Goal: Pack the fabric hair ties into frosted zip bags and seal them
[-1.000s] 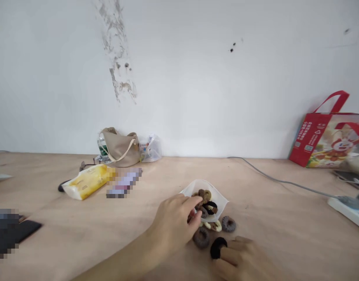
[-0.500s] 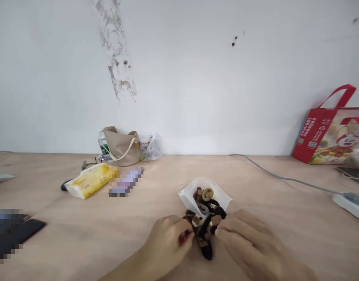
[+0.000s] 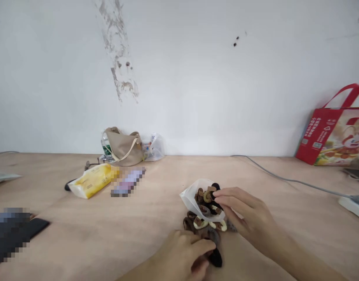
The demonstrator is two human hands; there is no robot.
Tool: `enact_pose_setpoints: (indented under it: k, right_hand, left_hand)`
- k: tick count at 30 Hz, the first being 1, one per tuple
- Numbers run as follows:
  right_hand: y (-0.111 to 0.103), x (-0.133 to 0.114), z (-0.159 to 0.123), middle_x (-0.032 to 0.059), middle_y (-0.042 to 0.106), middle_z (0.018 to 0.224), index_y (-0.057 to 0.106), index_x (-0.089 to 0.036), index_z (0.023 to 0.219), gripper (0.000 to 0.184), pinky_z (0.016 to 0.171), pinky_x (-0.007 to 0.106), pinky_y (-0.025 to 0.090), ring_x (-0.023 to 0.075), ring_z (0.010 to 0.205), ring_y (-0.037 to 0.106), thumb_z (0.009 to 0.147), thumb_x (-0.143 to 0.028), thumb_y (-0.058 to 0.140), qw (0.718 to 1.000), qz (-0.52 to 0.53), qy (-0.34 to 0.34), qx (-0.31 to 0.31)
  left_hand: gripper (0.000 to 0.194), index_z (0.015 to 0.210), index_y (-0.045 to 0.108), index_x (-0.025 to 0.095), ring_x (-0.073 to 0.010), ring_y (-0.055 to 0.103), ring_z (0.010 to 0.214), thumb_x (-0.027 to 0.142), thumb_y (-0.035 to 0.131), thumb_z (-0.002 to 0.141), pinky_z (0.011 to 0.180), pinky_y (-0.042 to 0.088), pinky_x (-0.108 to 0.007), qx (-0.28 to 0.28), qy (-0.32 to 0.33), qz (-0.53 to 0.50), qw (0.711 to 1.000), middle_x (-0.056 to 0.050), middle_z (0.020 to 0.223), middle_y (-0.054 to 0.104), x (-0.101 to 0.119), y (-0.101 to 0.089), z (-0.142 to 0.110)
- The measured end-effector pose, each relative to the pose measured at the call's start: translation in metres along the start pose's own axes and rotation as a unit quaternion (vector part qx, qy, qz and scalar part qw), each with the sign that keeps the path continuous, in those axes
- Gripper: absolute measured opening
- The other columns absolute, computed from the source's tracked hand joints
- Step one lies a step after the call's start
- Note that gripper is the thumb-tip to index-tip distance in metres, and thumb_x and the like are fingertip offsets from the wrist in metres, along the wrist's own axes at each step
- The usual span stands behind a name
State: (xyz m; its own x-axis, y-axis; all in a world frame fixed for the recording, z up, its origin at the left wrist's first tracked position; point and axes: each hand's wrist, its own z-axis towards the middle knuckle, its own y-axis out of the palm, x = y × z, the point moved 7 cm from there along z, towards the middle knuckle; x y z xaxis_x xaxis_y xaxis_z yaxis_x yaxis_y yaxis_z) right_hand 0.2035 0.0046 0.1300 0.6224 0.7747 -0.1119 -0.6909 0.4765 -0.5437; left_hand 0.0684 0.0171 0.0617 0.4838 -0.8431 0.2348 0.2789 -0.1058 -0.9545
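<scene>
A translucent white pouch (image 3: 191, 197) lies with its mouth toward me, holding several thick fabric hair ties in brown, tan, grey and black. More hair ties spill out in front, among them a cream one (image 3: 200, 223) and a brown one (image 3: 188, 224). My right hand (image 3: 240, 210) reaches over the pouch's right side, fingers stretched out, tips touching a black hair tie (image 3: 216, 187) at the mouth. Nearer to me, my left hand (image 3: 188, 253) has its fingers closed on a dark hair tie (image 3: 216, 257), partly hidden by them.
Left of the pouch lie a yellow tissue pack (image 3: 94, 180) and a blurred phone (image 3: 129, 182). A beige handbag (image 3: 126, 146) and a clear plastic bag (image 3: 156, 148) stand against the wall. At right are a red bag (image 3: 322, 136), a grey cable (image 3: 273, 177) and a white power strip (image 3: 353, 207).
My right hand has moved up and away from me to the pouch, where a black hair tie now shows. My left hand has shifted right and nearer to me.
</scene>
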Motion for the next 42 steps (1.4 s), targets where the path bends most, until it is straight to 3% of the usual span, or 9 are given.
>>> enact_pose_setpoints:
  k: [4, 10, 17, 20, 23, 27, 33, 39, 42]
  right_hand:
    - [0.002, 0.001, -0.011, 0.0059, 0.069, 0.101, 0.059, -0.022, 0.103, 0.024, 0.081, 0.028, 0.054, 0.0168, 0.095, 0.064, 0.088, -0.007, 0.048, 1.000, 0.004, 0.003, -0.009]
    - [0.025, -0.010, -0.053, 0.0043, 0.070, 0.094, 0.058, -0.023, 0.106, 0.032, 0.074, 0.028, 0.053, 0.0173, 0.084, 0.065, 0.087, -0.005, 0.040, 0.992, -0.047, 0.036, -0.112]
    - [0.037, 0.025, -0.086, 0.0067, 0.067, 0.100, 0.059, -0.024, 0.101, 0.030, 0.073, 0.041, 0.051, 0.0248, 0.087, 0.063, 0.085, -0.010, 0.037, 0.956, -0.173, 0.162, -0.170]
    - [0.039, 0.028, -0.096, 0.0054, 0.066, 0.095, 0.060, -0.025, 0.096, 0.031, 0.069, 0.039, 0.052, 0.0229, 0.081, 0.064, 0.084, -0.009, 0.035, 0.949, -0.172, 0.176, -0.195]
    - [0.039, 0.026, -0.099, 0.0054, 0.064, 0.089, 0.059, -0.024, 0.090, 0.028, 0.065, 0.036, 0.051, 0.0220, 0.078, 0.064, 0.084, -0.011, 0.036, 0.949, -0.169, 0.183, -0.195]
    - [0.037, 0.023, -0.097, 0.0054, 0.062, 0.086, 0.059, -0.023, 0.089, 0.026, 0.059, 0.031, 0.049, 0.0193, 0.071, 0.064, 0.083, -0.011, 0.037, 0.952, -0.170, 0.182, -0.176]
    - [0.017, -0.004, -0.070, 0.0001, 0.059, 0.067, 0.056, -0.023, 0.081, 0.018, 0.052, 0.026, 0.041, 0.0156, 0.057, 0.057, 0.082, -0.012, 0.042, 0.984, -0.112, 0.090, -0.104]
    - [0.001, -0.011, -0.027, 0.0041, 0.066, 0.078, 0.056, -0.019, 0.098, 0.015, 0.066, 0.030, 0.043, 0.0180, 0.069, 0.060, 0.089, -0.013, 0.047, 0.987, -0.155, 0.034, -0.004]
    - [0.005, -0.003, -0.021, 0.0058, 0.069, 0.085, 0.057, -0.018, 0.104, 0.017, 0.069, 0.031, 0.043, 0.0189, 0.073, 0.063, 0.091, -0.015, 0.045, 0.984, -0.169, 0.053, 0.003]
  left_hand:
    - [0.027, 0.099, 0.059, 0.023, -0.0171, 0.066, 0.071, 0.012, 0.062, 0.075, 0.066, 0.050, -0.023, -0.053, -0.002, 0.050, 0.997, 0.001, 0.086, 0.072, 0.000, 0.009, 0.003]
    - [0.012, 0.091, 0.060, 0.020, -0.0206, 0.067, 0.075, 0.017, 0.059, 0.079, 0.071, 0.052, -0.028, -0.108, -0.037, 0.096, 0.989, -0.002, 0.086, 0.072, 0.000, 0.012, 0.007]
    - [0.015, 0.093, 0.064, 0.017, -0.0262, 0.068, 0.077, 0.024, 0.057, 0.081, 0.069, 0.053, -0.033, -0.156, -0.084, 0.124, 0.976, -0.007, 0.085, 0.073, -0.003, 0.008, 0.011]
    - [0.011, 0.085, 0.066, 0.020, -0.0218, 0.067, 0.071, 0.023, 0.063, 0.075, 0.065, 0.051, -0.027, -0.111, -0.060, 0.097, 0.987, -0.002, 0.076, 0.072, 0.002, -0.002, 0.013]
    - [0.011, 0.083, 0.069, 0.021, -0.0169, 0.063, 0.060, 0.023, 0.065, 0.073, 0.059, 0.047, -0.024, -0.013, -0.060, 0.068, 0.996, 0.000, 0.068, 0.069, 0.003, -0.025, 0.022]
    - [0.022, 0.102, 0.069, 0.024, -0.0164, 0.062, 0.061, 0.027, 0.059, 0.082, 0.062, 0.047, -0.025, 0.092, -0.110, 0.081, 0.986, 0.000, 0.066, 0.067, -0.011, -0.059, 0.045]
    - [0.028, 0.111, 0.064, 0.027, -0.0193, 0.065, 0.075, 0.022, 0.055, 0.085, 0.069, 0.047, -0.028, 0.095, -0.160, 0.102, 0.977, 0.000, 0.080, 0.070, -0.033, -0.065, 0.062]
    - [0.020, 0.097, 0.070, 0.024, -0.0142, 0.058, 0.061, 0.019, 0.058, 0.082, 0.063, 0.044, -0.024, 0.168, -0.172, 0.049, 0.969, 0.002, 0.074, 0.069, -0.037, -0.070, 0.033]
    - [0.017, 0.078, 0.071, 0.021, -0.0133, 0.057, 0.059, 0.019, 0.054, 0.082, 0.060, 0.041, -0.023, 0.150, -0.196, 0.031, 0.969, 0.002, 0.067, 0.066, -0.045, -0.065, 0.015]
